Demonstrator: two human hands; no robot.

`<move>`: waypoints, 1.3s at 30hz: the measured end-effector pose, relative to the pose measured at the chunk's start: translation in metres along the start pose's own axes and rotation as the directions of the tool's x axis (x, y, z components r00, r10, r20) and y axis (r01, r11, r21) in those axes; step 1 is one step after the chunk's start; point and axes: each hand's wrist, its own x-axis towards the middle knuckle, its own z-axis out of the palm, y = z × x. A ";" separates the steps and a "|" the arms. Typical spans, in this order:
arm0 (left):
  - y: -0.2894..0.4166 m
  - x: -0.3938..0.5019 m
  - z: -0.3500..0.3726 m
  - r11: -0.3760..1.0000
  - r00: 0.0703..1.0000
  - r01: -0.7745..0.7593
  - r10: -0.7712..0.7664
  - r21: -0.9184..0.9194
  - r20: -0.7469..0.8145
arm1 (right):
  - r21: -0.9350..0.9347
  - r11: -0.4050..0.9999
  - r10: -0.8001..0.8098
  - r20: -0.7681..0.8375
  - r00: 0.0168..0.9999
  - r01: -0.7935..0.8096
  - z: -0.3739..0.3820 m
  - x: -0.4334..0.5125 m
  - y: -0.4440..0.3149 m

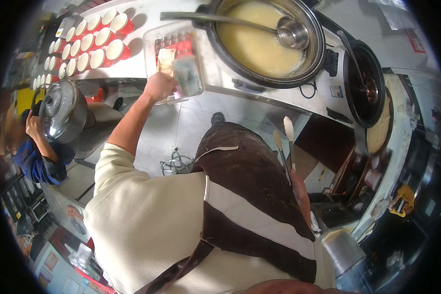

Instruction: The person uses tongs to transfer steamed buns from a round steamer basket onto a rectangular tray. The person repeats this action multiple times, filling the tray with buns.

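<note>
My left hand point(161, 87) is over the near side of a clear plastic box point(202, 79), its fingers curled down. A yellowish-brown banknote point(166, 60) shows just beyond the fingers; whether they pinch it cannot be told. Inside the box lie a greenish banknote point(189, 75) and a red item point(183, 48), partly blurred. Low at my right side, my right hand point(298, 185) holds a pair of metal tongs point(287, 156) with pale tips pointing up and apart. Part of that hand is hidden behind the dark apron point(242, 158).
Rows of red paper cups point(102, 38) stand left on the counter point(139, 11). A ladle point(292, 33) lies across a large pot point(257, 79) of pale yellow liquid; a second pot point(352, 84) is at right. Another person point(40, 128) is beside a lidded metal pot point(68, 114).
</note>
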 end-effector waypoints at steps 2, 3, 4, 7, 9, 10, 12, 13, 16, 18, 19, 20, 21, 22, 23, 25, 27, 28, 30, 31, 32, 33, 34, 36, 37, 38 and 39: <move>0.011 -0.018 -0.011 0.979 0.995 -0.086 0.094 0.184 -0.039 | -0.040 0.999 -0.005 -0.006 1.000 0.005 0.001 0.001 0.000; 0.017 -0.025 -0.016 0.951 0.985 -0.142 0.163 0.276 -0.053 | -0.054 0.999 -0.008 -0.012 1.000 0.007 0.001 0.002 -0.001; 0.021 -0.029 -0.021 0.942 0.990 -0.051 0.092 0.331 -0.108 | -0.060 0.998 -0.010 -0.024 1.000 0.009 0.002 0.003 -0.001; 0.027 -0.031 -0.037 0.933 0.981 0.046 0.025 0.358 -0.191 | -0.076 0.997 -0.006 -0.045 0.999 0.002 0.007 0.006 0.002; 0.025 -0.012 -0.045 0.936 0.964 0.017 0.078 0.351 -0.255 | -0.064 0.997 -0.046 -0.088 0.995 0.041 0.009 0.010 0.006; 0.023 0.000 -0.042 0.983 0.947 -0.038 0.092 0.178 -0.307 | -0.049 0.995 -0.092 -0.127 0.988 0.086 0.014 0.015 0.010; 0.014 0.025 -0.036 0.998 0.960 0.014 -0.029 -0.053 -0.279 | -0.126 0.988 -0.109 -0.109 0.988 0.095 0.009 0.019 0.010; 0.010 0.037 -0.030 0.987 0.972 0.126 -0.143 -0.099 -0.187 | -0.216 0.974 -0.077 -0.054 0.996 0.063 -0.001 0.018 0.006; -0.010 0.047 0.006 0.970 0.995 0.105 -0.103 -0.218 0.020 | -0.233 0.972 -0.030 0.036 0.999 0.038 -0.011 0.020 0.002; -0.018 0.043 0.033 0.922 0.998 0.046 -0.061 -0.384 -0.027 | -0.175 0.984 -0.010 0.018 1.000 0.013 -0.012 0.016 0.002; -0.020 0.039 0.049 0.869 0.992 0.104 -0.128 -0.484 -0.017 | -0.153 0.988 0.006 -0.021 1.000 -0.009 -0.011 0.012 0.004; -0.020 0.036 0.059 0.807 0.987 0.139 -0.159 -0.574 0.016 | -0.157 0.987 0.009 -0.042 0.999 -0.016 -0.008 0.009 0.004; -0.020 0.037 0.062 0.834 0.978 0.171 -0.208 -0.525 -0.012 | -0.161 0.987 0.012 -0.063 0.998 -0.022 -0.006 0.005 0.005; -0.019 0.039 0.065 0.862 0.974 0.183 -0.223 -0.472 -0.031 | -0.193 0.981 0.001 -0.062 0.998 -0.013 -0.002 0.003 0.004; -0.017 0.040 0.064 0.895 0.969 0.183 -0.234 -0.406 -0.077 | -0.224 0.975 -0.018 -0.078 0.997 0.000 0.001 0.000 0.002; -0.013 0.043 0.061 0.887 0.969 0.203 -0.244 -0.415 -0.047 | -0.172 0.985 0.001 -0.023 1.000 -0.005 0.008 -0.006 -0.003; -0.010 0.044 0.057 0.853 0.971 0.185 -0.237 -0.488 -0.046 | -0.174 0.985 0.011 0.007 1.000 -0.010 0.013 -0.012 -0.010; -0.009 0.043 0.055 0.815 0.973 0.161 -0.225 -0.557 -0.048 | -0.201 0.980 0.015 0.018 1.000 -0.011 0.014 -0.016 -0.014; -0.005 0.041 0.055 0.781 0.975 0.156 -0.219 -0.605 -0.032 | -0.227 0.974 0.019 0.015 1.000 -0.015 0.017 -0.020 -0.019; -0.003 0.039 0.056 0.791 0.974 0.174 -0.225 -0.587 -0.014 | -0.228 0.973 0.018 0.002 1.000 -0.017 0.018 -0.021 -0.021; 0.000 0.039 0.057 0.803 0.977 0.165 -0.212 -0.573 -0.016 | -0.229 0.973 0.017 -0.011 1.000 -0.019 0.018 -0.021 -0.021; 0.002 0.038 0.060 0.829 0.980 0.155 -0.198 -0.538 -0.023 | -0.212 0.977 0.022 -0.004 1.000 -0.022 0.018 -0.021 -0.022; 0.005 0.038 0.064 0.854 0.985 0.118 -0.163 -0.506 -0.047 | -0.195 0.980 0.026 0.003 1.000 -0.025 0.017 -0.021 -0.021; 0.008 0.041 0.071 0.864 0.996 0.016 -0.056 -0.503 -0.066 | -0.193 0.981 0.024 0.005 1.000 -0.023 0.015 -0.019 -0.020; 0.009 0.043 0.075 0.846 0.998 -0.046 0.014 -0.532 -0.063 | -0.209 0.978 0.020 0.001 1.000 -0.019 0.014 -0.018 -0.020; 0.008 0.044 0.078 0.824 0.994 -0.105 0.089 -0.557 -0.056 | -0.238 0.971 0.025 -0.015 1.000 -0.028 0.013 -0.017 -0.020; 0.007 0.045 0.079 0.836 0.994 -0.095 0.055 -0.541 -0.089 | -0.231 0.973 0.008 0.010 1.000 -0.005 0.012 -0.016 -0.020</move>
